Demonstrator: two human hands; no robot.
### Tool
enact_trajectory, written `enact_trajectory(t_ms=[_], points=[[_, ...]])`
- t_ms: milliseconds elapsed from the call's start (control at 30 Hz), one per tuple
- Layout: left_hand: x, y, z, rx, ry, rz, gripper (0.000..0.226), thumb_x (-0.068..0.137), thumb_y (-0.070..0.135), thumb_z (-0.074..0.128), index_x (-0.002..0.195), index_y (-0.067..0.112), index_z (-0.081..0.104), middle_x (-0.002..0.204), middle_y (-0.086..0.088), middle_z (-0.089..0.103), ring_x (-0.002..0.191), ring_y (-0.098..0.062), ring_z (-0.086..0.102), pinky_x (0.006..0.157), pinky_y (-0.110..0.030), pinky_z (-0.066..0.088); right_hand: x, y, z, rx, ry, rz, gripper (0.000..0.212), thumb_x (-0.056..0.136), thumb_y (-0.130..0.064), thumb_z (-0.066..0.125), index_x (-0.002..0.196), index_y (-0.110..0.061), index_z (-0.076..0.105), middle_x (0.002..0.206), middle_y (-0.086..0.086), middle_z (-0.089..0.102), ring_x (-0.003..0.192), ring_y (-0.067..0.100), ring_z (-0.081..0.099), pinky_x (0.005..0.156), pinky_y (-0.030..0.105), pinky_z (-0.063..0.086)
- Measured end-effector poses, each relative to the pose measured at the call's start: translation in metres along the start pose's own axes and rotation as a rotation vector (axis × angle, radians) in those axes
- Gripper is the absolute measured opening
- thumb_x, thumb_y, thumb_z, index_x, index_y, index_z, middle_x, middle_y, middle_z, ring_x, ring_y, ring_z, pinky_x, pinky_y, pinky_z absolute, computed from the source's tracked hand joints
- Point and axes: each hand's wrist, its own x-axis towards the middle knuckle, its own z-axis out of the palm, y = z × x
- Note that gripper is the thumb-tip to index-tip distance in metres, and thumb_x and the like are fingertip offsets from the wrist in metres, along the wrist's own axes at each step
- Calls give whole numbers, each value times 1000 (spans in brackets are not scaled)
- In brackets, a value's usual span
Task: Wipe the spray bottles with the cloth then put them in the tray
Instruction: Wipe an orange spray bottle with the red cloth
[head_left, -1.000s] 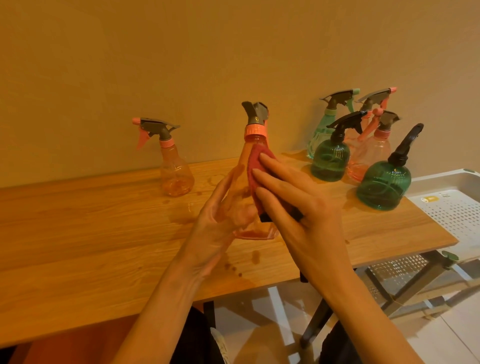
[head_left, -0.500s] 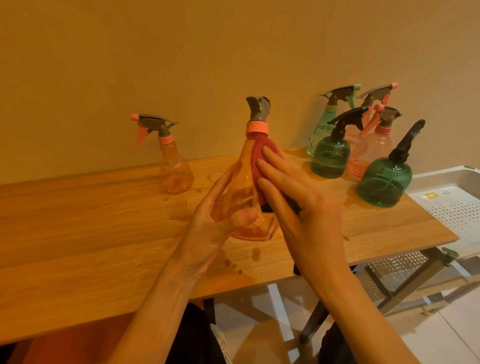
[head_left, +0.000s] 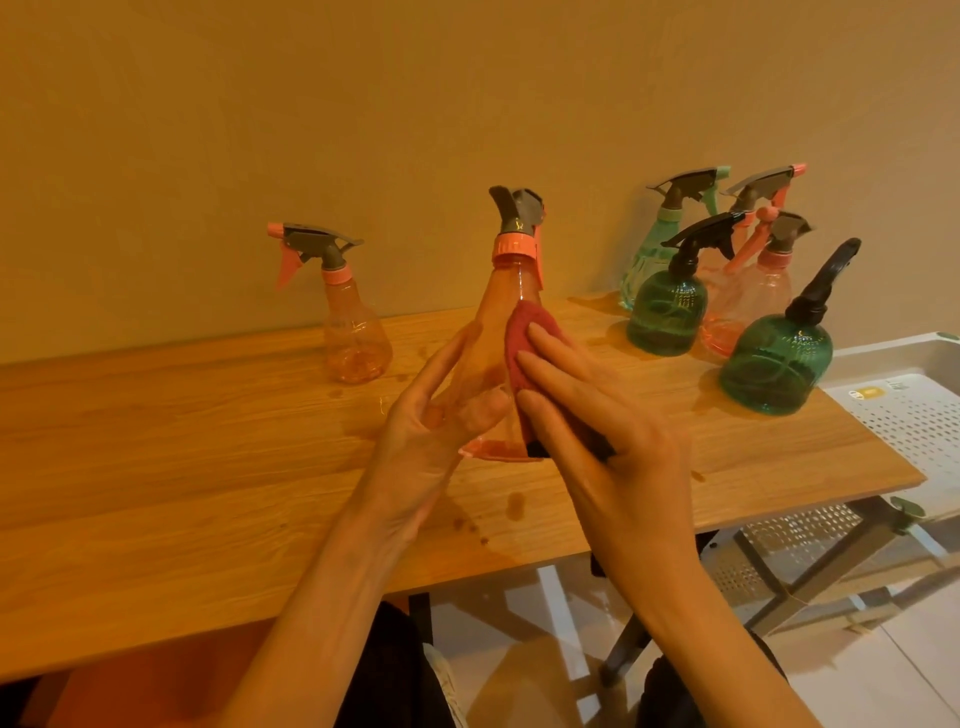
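Slippage is looming: left hand (head_left: 441, 431) is cradling the orange spray bottle (head_left: 498, 332) above the wet bench (head_left: 208, 467) with loose fingers, while right hand (head_left: 597, 415) is pressing the red cloth (head_left: 530, 338) flat-fingered against it.

Wooden worktop (head_left: 156, 467) — light grain, a few wet drops (head_left: 514, 506) near its front edge. Plain beige wall (head_left: 415, 104) behind. Grey metal legs (head_left: 810, 571) cross beneath the right end — pale floor (head_left: 883, 675) below.
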Motion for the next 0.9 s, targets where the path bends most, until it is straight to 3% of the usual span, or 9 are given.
enact_trajectory(t_ms=[133, 233, 333, 400, 500, 633, 767, 900], points=[[1, 2, -6, 112, -11, -5, 119, 47, 57, 96, 151, 29, 45, 141, 3, 63, 131, -17, 59, 96, -33, 56, 1, 2, -1, 7, -18, 17, 38, 95, -25, 62, 131, -12, 64, 143, 0, 58, 140, 14, 47, 112, 41, 45], [0, 1, -3, 123, 14, -11, 119, 45, 57, 97, 149, 32, 46, 139, 5, 64, 128, -13, 61, 91, -30, 57, 5, 2, -6, 58, -22, 79, 36, 95, -22, 67, 130, -13, 65, 139, -4, 61, 135, 8, 52, 108, 37, 48], [-2, 0, 4, 28, 61, -43, 117, 45, 55, 96, 148, 39, 45, 134, 4, 68, 122, -14, 66, 85, -32, 60, 5, -3, -9, 194, 81, 169, 36, 94, -15, 63, 129, -8, 64, 137, 0, 63, 130, 6, 56, 107, 32, 49], [-1, 1, 7, -48, 80, -39, 109, 50, 48, 95, 147, 38, 46, 133, 1, 68, 119, -20, 68, 87, -38, 61, -5, -4, -4, 98, 148, 91, 37, 94, -11, 65, 130, -5, 62, 139, 4, 61, 133, 13, 55, 109, 36, 48], [1, 5, 13, -147, 120, -29, 95, 57, 35, 88, 144, 36, 49, 130, -1, 71, 116, -21, 70, 78, -29, 60, -27, 4, 9, -109, 177, -74, 37, 94, -9, 64, 130, -1, 60, 140, 7, 58, 135, 26, 54, 112, 41, 45], [-2, 2, 15, -196, 111, -42, 92, 65, 33, 82, 149, 30, 47, 133, -7, 68, 115, -22, 70, 73, -25, 59, -34, 6, 18, -147, 178, -165, 37, 94, -7, 64, 129, 1, 59, 140, 12, 56, 137, 32, 51, 114, 42, 43], [-4, 1, 12, -198, 110, -47, 106, 51, 44, 98, 145, 32, 50, 134, -7, 68, 117, -23, 69, 77, -27, 59, -14, 2, 15, -70, 177, -108, 39, 95, -10, 63, 132, -1, 58, 141, 9, 56, 136, 28, 53, 110, 46, 46], [-2, 6, 14, -221, 162, -26, 84, 65, 29, 83, 142, 31, 51, 130, -7, 70, 107, -20, 73, 71, -26, 60, -11, 2, 14, -20, 162, -60, 44, 93, -15, 66, 134, -4, 57, 143, 7, 56, 138, 24, 50, 109, 48, 47]])
